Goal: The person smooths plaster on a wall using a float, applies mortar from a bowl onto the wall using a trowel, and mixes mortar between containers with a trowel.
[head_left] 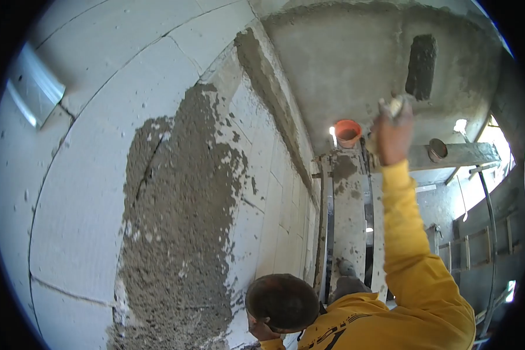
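Low in the head view, my left hand (263,331) grips a dark round bowl (283,303) at its rim, close to the block wall. My right hand (394,134) is raised at the end of an outstretched yellow sleeve. Its fingers are closed around a small pale piece (396,107), blurred, whose kind I cannot make out. Just above that hand, a dark, rough rectangular patch (421,67) shows against the grey plastered wall (338,64). On the white block wall (76,221) to the left spreads a broad area of rough grey mortar (184,216).
Below me run narrow scaffold planks (349,216) with gaps between them. An orange bucket (348,134) stands at their far end. A smaller bucket (437,150) sits on a ledge (469,153). A wooden ladder (468,252) and metal poles (487,216) are at right.
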The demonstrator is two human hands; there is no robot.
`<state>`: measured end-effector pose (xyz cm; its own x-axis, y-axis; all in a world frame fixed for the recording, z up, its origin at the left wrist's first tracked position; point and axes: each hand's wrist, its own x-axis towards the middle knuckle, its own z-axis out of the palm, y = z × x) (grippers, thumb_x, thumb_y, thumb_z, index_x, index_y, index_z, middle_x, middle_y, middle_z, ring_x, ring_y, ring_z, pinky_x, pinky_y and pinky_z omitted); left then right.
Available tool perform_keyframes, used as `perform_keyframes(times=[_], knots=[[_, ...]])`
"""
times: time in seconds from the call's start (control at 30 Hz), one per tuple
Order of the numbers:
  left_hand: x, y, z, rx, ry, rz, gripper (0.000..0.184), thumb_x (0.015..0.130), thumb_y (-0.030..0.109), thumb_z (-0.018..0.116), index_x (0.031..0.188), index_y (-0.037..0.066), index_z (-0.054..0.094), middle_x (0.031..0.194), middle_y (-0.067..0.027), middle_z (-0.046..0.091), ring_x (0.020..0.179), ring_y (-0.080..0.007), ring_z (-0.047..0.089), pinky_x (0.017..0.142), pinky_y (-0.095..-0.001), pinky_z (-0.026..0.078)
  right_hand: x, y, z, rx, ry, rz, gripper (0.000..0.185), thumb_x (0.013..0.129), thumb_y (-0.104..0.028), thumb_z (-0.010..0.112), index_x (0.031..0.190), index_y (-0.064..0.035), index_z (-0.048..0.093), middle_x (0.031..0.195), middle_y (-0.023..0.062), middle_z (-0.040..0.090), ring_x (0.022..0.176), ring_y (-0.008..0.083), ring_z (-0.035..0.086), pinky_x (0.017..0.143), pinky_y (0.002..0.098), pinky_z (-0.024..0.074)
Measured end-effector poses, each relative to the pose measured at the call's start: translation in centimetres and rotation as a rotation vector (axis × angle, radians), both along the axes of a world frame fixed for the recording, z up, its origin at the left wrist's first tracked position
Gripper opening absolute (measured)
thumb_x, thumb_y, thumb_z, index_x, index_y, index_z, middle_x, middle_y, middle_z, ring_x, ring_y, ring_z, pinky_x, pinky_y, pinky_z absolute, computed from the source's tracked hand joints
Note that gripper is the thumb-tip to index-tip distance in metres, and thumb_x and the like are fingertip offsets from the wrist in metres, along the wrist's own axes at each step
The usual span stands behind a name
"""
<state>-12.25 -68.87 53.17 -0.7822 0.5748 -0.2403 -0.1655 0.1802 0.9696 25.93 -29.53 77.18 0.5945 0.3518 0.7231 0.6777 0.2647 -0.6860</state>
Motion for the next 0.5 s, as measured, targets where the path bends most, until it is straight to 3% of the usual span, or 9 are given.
perform_keyframes(times=[0.1,0.13,0.17,0.23,0.27,0.3,0.33,0.4,0.5], knots=[[-0.2,0.4,-2.6,-0.208,0.253,-0.096,0.049,0.085,0.002,0.054,0.133,-0.003,0.058,0.111,-0.0118,0.071,0.090,-0.0193,0.064,0.077,-0.0350,0.054,-7.3,11.5,1.5,0.095,0.239,0.053,0.051,0.092,-0.023,0.066,0.129,0.0066,0.049,0.114,0.0282,0.061,0.103,0.0430,0.062,0.090,0.0458,0.0497],[0.3,1.4,-2.6,-0.209,0.263,-0.088,0.049,0.084,0.002,0.054,0.133,-0.003,0.058,0.112,-0.0121,0.071,0.091,-0.0199,0.064,0.078,-0.0351,0.054,-10.3,17.5,-1.1,0.160,0.357,0.349,0.047,0.092,-0.022,0.065,0.125,0.0070,0.050,0.117,0.0283,0.060,0.103,0.0441,0.062,0.091,0.0457,0.0497],[0.7,2.4,-2.6,-0.203,0.263,-0.072,0.050,0.084,0.002,0.054,0.134,-0.003,0.058,0.113,-0.0124,0.071,0.093,-0.0205,0.064,0.079,-0.0352,0.054,-14.1,18.6,-1.0,0.014,0.176,0.309,0.045,0.091,-0.026,0.064,0.121,0.0058,0.052,0.114,0.0278,0.063,0.099,0.0454,0.062,0.090,0.0453,0.0512],[1.8,4.0,-2.1,-0.192,0.252,-0.044,0.050,0.084,0.003,0.055,0.134,-0.003,0.058,0.115,-0.0129,0.070,0.095,-0.0218,0.064,0.081,-0.0354,0.054,-20.9,17.1,-4.2,-0.328,-0.002,0.821,0.051,0.090,-0.035,0.062,0.128,-0.0022,0.054,0.106,0.0262,0.068,0.096,0.0451,0.065,0.088,0.0484,0.0532],[2.2,4.7,-2.0,-0.181,0.252,-0.039,0.051,0.084,0.003,0.055,0.134,-0.003,0.058,0.116,-0.0132,0.070,0.096,-0.0224,0.064,0.083,-0.0355,0.054,-23.9,15.5,-12.0,-0.372,-0.433,1.011,0.060,0.090,-0.026,0.064,0.143,-0.0026,0.045,0.116,0.0257,0.066,0.101,0.0406,0.066,0.090,0.0437,0.0547],[2.5,5.6,-1.7,-0.167,0.256,-0.040,0.051,0.084,0.003,0.055,0.134,-0.003,0.057,0.117,-0.0135,0.070,0.097,-0.0230,0.064,0.084,-0.0355,0.054,-23.2,6.9,-9.9,-0.611,-0.383,1.228,0.057,0.090,-0.028,0.063,0.140,-0.0074,0.047,0.109,0.0237,0.067,0.095,0.0417,0.067,0.084,0.0497,0.0544],[2.9,6.5,-1.6,-0.153,0.264,-0.041,0.051,0.083,0.004,0.056,0.134,-0.003,0.057,0.118,-0.0138,0.070,0.099,-0.0237,0.064,0.085,-0.0356,0.054,-23.2,2.2,-12.7,-0.428,-0.209,1.418,0.055,0.089,-0.019,0.064,0.140,-0.0061,0.045,0.110,0.0243,0.066,0.091,0.0417,0.067,0.082,0.0488,0.0554],[3.5,8.0,-1.6,-0.118,0.297,-0.063,0.052,0.083,0.004,0.056,0.135,-0.003,0.057,0.120,-0.0143,0.069,0.101,-0.0249,0.064,0.087,-0.0358,0.053,-21.8,-3.9,-15.5,-0.450,-0.093,1.427,0.045,0.088,-0.015,0.065,0.129,-0.0030,0.050,0.104,0.0234,0.066,0.088,0.0418,0.068,0.079,0.0492,0.0554],[3.4,8.0,-3.8,-0.125,0.395,-0.122,0.054,0.082,0.004,0.057,0.135,-0.004,0.056,0.123,-0.0153,0.068,0.105,-0.0263,0.064,0.091,-0.0361,0.053,-16.0,-6.8,-18.6,-0.668,-0.158,1.461,0.039,0.087,-0.023,0.066,0.121,-0.0077,0.055,0.103,0.0211,0.067,0.090,0.0428,0.068,0.078,0.0504,0.0549]])
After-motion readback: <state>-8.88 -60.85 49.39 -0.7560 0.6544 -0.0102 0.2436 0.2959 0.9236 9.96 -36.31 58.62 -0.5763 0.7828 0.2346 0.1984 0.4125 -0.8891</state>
